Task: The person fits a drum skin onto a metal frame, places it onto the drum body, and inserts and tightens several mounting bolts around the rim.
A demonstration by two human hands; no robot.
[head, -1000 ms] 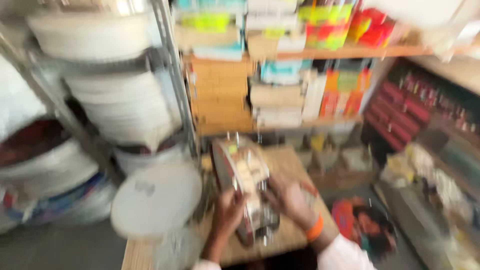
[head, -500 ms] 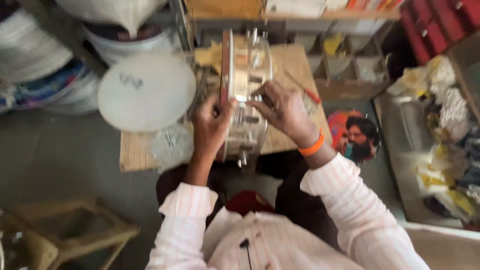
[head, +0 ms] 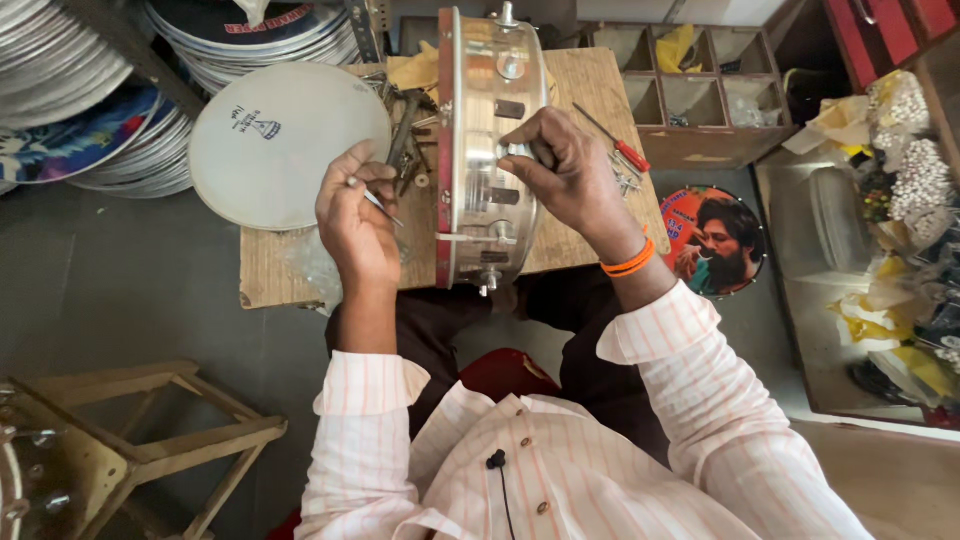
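Standing on its edge on the low wooden counter (head: 590, 90), the metal drum frame (head: 487, 150) faces sideways, so its shiny side wall with the tuning lugs is turned up toward the person. The right hand (head: 565, 175) is spread over that wall from the far side, fingers pressed around a lug, gripping the frame to keep it from rolling. Just to the near side of the frame, the left hand (head: 355, 215) is pinched shut on a thin metal rod (head: 380, 205), its tip pointed in at the red-rimmed edge, close but apart from it. Beyond the left hand a white round drum skin (head: 285, 140) lies flat, half over the counter's edge. Past the right hand's knuckles a red-handled screwdriver (head: 615, 140) rests on the counter within easy reach, with loose metal hardware (head: 405, 130) heaped behind the frame. Stacks of drum skins (head: 90, 110) lean farther left, and a wooden stool (head: 150, 440) stands below the left elbow.
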